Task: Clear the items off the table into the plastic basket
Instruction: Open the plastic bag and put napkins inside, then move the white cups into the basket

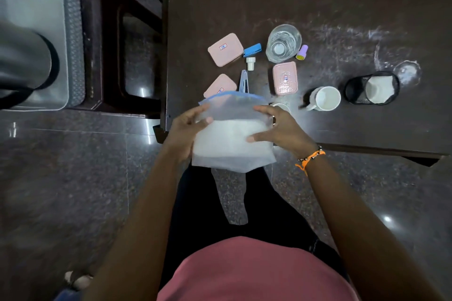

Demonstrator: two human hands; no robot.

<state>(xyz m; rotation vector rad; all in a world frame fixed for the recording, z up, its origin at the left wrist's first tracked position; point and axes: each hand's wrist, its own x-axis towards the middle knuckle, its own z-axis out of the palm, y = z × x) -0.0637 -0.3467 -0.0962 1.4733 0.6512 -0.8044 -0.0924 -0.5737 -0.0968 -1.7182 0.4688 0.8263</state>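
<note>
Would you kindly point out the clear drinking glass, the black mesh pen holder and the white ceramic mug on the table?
Clear drinking glass (283,43): head view, on its round base seen through the mouth.
Black mesh pen holder (355,91): head view, on its left mesh wall.
White ceramic mug (327,98): head view, on its inner bottom.

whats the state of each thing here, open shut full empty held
zip bag: held up, holds white stuff
left hand: grips bag
right hand: grips bag
glass: upright, empty
white mug: upright, empty
three pink boxes: lids shut
mesh holder: upright
</note>
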